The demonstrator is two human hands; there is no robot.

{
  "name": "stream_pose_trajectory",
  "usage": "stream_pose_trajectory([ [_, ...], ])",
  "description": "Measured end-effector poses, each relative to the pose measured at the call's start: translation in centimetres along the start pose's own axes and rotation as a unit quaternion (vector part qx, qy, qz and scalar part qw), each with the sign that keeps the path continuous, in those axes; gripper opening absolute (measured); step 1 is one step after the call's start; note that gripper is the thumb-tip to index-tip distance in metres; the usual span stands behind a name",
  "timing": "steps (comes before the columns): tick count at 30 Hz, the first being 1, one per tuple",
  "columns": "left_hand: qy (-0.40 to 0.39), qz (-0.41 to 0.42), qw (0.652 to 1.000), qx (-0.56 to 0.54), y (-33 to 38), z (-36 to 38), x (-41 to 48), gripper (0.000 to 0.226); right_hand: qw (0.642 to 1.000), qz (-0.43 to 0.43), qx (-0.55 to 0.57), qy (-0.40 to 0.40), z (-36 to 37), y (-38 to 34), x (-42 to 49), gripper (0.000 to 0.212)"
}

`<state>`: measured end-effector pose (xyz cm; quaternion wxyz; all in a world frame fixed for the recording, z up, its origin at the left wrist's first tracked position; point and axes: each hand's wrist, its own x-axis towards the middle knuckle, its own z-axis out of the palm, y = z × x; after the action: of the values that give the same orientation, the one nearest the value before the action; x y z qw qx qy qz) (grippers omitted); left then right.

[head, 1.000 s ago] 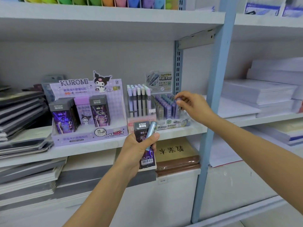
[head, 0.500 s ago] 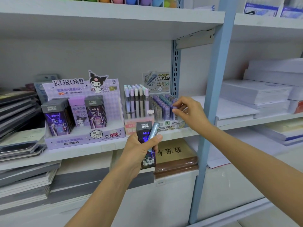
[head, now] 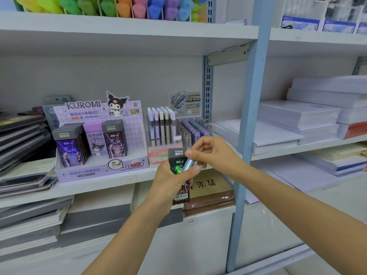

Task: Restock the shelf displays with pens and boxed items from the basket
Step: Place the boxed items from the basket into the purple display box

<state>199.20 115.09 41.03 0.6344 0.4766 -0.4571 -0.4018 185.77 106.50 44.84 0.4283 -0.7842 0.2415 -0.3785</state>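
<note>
A dark box (head: pixel 178 154) and a silver-blue pen (head: pixel 187 165) are being held together in the left hand (head: pixel 170 181), in front of the shelf edge near the middle of the view. The box is being kept upright with its printed face outward, and the pen is being clamped against that face by the thumb. This is probably so that both items are being carried in one hand while the other is being freed for placing.

The upper end of the pen is being pinched between thumb and forefinger of the right hand (head: pixel 213 153), the other fingers being curled in. It is judged that the pen is being drawn out for slotting into a display.

The pen display (head: pixel 161 128) is standing at twelve o'clock from the hands, with a tray of lead tubes (head: pixel 195 129) just beside it at one o'clock. The Kuromi display (head: pixel 103 171), where matching dark boxes are being shown, is sitting at ten o'clock on the same shelf (head: pixel 89 188); it is the likely home for the box. Paper stacks (head: pixel 297 116) are lying at two o'clock, beyond the blue upright (head: pixel 249 116). No basket is being shown.
</note>
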Motion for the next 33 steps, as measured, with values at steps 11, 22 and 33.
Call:
stream_pose_trajectory([
  [11,-0.003,-0.074,0.994,-0.08,0.7,-0.3,-0.3,0.016,0.973,-0.085,-0.031,0.21,-5.9,-1.8,1.4,0.021],
  [22,-0.019,-0.051,0.997,-0.045,0.6,-1.1,-0.4,0.011,0.933,-0.081,-0.273,0.219,-6.6,1.0,4.8,0.021],
  [33,-0.037,-0.036,0.998,-0.042,0.1,-1.3,0.0,0.014,0.941,-0.053,-0.318,0.101,-8.0,0.9,5.8,0.019],
])
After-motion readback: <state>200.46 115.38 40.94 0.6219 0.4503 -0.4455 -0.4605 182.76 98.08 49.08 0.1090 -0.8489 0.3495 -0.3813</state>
